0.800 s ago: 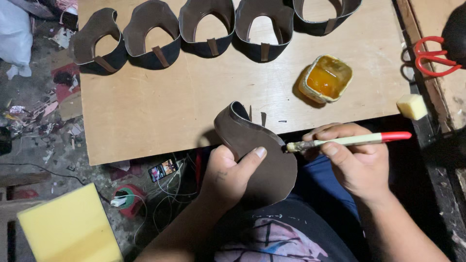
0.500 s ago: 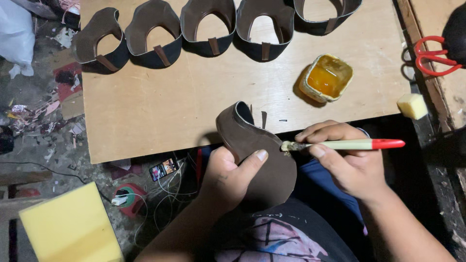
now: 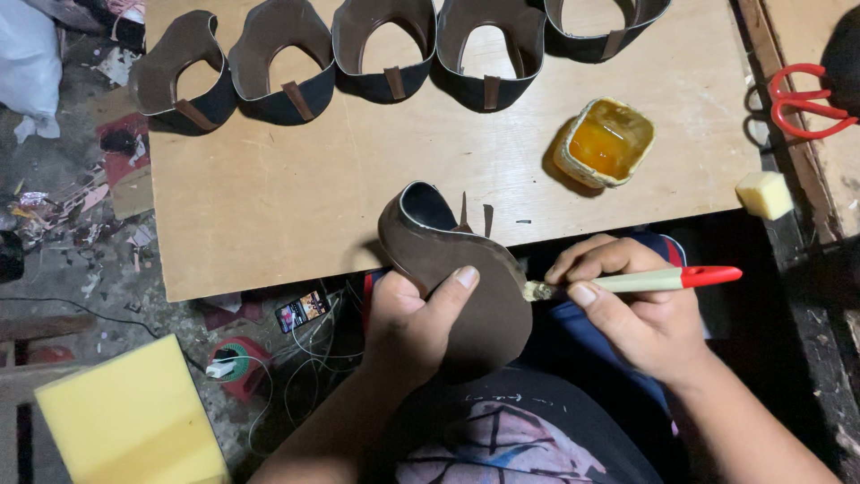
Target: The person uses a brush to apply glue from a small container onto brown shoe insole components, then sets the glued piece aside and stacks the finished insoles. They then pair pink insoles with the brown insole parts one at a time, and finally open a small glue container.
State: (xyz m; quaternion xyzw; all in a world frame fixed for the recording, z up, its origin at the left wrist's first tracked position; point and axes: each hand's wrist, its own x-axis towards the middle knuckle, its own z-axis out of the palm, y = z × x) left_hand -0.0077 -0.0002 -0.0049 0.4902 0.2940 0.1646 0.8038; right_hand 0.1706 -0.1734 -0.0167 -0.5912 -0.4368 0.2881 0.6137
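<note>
Yellow glue (image 3: 609, 139) in square tub (image 3: 570, 166), brush (image 3: 627, 282) apart

Matt brown leather piece (image 3: 466, 278), plywood board (image 3: 296, 188)

A small phone (image 3: 302, 310) lies on the floor under the board's (image 3: 269, 215) near edge, its rectangular screen lit in mixed colours. No packages, labels or signs show.

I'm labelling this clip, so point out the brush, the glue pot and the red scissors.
brush (image 3: 640, 281), head view, on its pale handle.
glue pot (image 3: 607, 141), head view, on the yellow glue inside.
red scissors (image 3: 800, 101), head view, on a handle loop.
</note>
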